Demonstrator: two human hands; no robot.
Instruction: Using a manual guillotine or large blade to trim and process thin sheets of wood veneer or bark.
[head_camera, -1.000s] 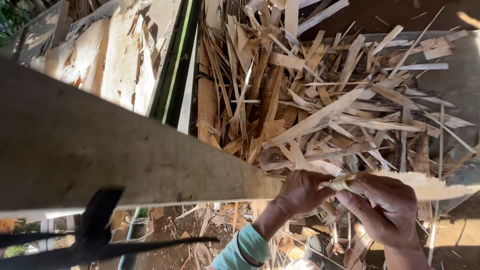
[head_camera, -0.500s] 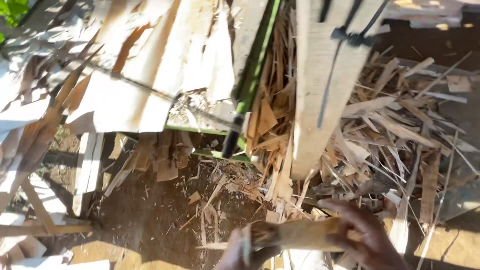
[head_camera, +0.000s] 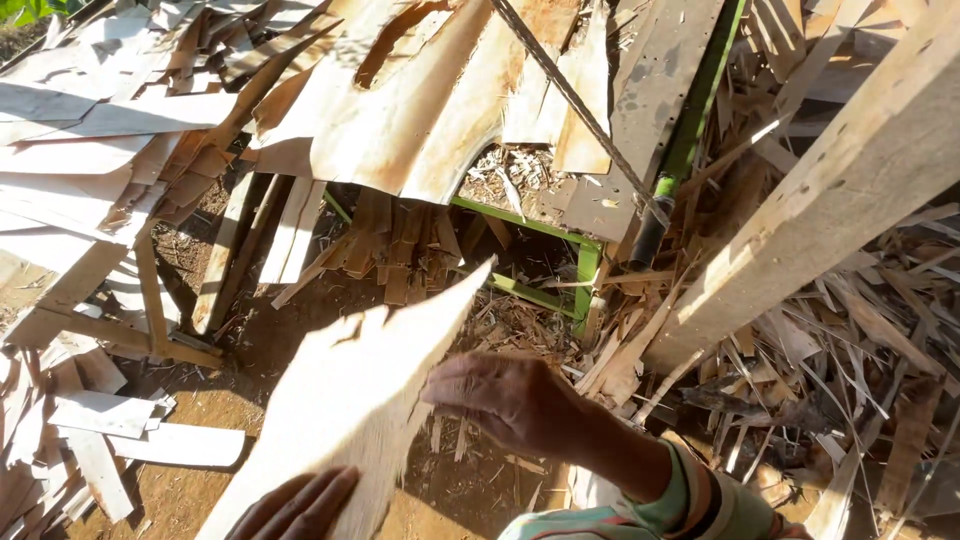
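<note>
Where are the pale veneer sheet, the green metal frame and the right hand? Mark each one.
pale veneer sheet (head_camera: 350, 410), head view, on its broad flat face.
green metal frame (head_camera: 585, 270), head view, on its upright leg.
right hand (head_camera: 505, 395), head view, on its back.

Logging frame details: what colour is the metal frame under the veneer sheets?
Bright green: the metal frame shows best in the head view, beyond the right hand.

No packages, labels, signs or screens are visible in this view.
</note>
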